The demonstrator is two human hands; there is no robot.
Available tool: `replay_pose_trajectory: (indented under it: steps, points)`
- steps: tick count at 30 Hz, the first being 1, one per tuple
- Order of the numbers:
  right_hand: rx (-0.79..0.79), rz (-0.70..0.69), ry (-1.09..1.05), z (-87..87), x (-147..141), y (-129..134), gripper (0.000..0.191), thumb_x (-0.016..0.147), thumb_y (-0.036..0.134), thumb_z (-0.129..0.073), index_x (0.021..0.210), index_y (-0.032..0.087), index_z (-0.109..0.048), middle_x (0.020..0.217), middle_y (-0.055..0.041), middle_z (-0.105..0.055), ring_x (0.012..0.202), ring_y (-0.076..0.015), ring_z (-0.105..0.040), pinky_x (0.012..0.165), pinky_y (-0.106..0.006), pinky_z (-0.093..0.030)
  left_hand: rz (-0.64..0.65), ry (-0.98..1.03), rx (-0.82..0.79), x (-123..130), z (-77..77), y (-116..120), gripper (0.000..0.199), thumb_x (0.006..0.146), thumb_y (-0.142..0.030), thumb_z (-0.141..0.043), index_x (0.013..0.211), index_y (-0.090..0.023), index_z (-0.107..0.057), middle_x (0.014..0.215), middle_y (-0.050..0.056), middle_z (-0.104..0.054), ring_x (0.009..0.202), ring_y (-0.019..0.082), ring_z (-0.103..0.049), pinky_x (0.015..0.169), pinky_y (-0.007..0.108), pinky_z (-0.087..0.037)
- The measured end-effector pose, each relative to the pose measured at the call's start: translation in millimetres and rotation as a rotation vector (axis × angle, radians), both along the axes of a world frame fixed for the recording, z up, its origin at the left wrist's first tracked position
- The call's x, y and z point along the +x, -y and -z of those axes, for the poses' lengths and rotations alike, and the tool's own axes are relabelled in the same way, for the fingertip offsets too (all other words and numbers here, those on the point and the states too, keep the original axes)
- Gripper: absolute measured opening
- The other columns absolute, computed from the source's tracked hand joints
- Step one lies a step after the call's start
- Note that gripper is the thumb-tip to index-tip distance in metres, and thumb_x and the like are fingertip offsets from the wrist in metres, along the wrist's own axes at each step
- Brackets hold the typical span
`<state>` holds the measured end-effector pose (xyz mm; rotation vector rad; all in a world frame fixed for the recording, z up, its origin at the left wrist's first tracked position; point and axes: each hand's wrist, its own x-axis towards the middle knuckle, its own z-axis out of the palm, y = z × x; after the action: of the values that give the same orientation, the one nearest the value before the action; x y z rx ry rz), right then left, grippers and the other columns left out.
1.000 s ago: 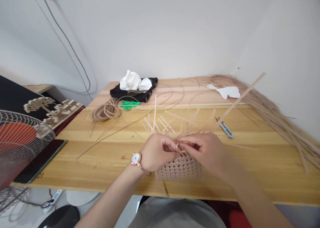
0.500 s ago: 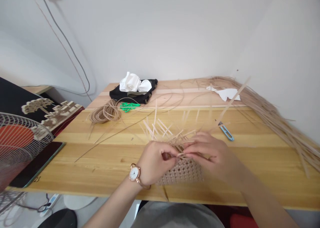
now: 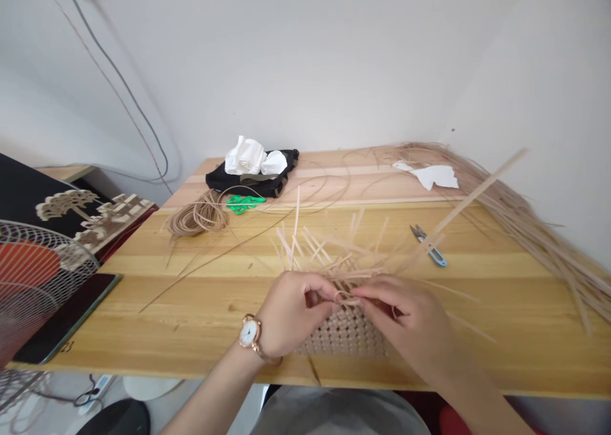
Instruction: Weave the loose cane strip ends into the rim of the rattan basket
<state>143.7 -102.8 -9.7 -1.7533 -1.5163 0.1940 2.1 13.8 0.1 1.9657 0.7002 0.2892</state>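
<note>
Both hands pinching a strip at the top edge of the woven piece

Woven piece [image 3: 348, 334] sits at the near edge of the worktop [image 3: 191, 320], between and partly behind the hands. Left hand [image 3: 291, 311]: grip closed, thumb and index pinching a narrow strip [image 3: 352, 302] at the weave's upper edge. Right hand [image 3: 413, 311]: grip nearly closed too, thumb and fingertips on the same strip; exact contact partly hidden.

Risks, my read: loose strip ends [image 3: 296, 247] fan out past the weave, so one could snag on a finger or get caught under the wrong crossing. Pulling too hard on the bent strip could kink or split it; a slack pinch could let the edge loosen. Long strip [image 3: 477, 194] angles up past the snips [image 3: 432, 250], so a sideways sweep might catch them. Watch [image 3: 249, 333] on left wrist could hook a stray end.
</note>
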Motion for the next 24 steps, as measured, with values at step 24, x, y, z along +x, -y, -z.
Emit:
replay_pose_trajectory:
  steps: [24]
  points:
    - [0.051,-0.074,0.081,17.4,-28.8,26.6,0.021,0.084,0.010,-0.043,0.092,0.017,-0.061,0.072,-0.0031,-0.058,0.067,-0.0154,-0.054,0.059,-0.028,-0.043,0.059,-0.048,0.086,2.7,-6.4,-6.5,0.015,0.074,-0.016,-0.058,0.081,-0.019,-0.070,0.075,-0.001,-0.070,0.058,0.009,-0.055,0.054,0.018,-0.040]
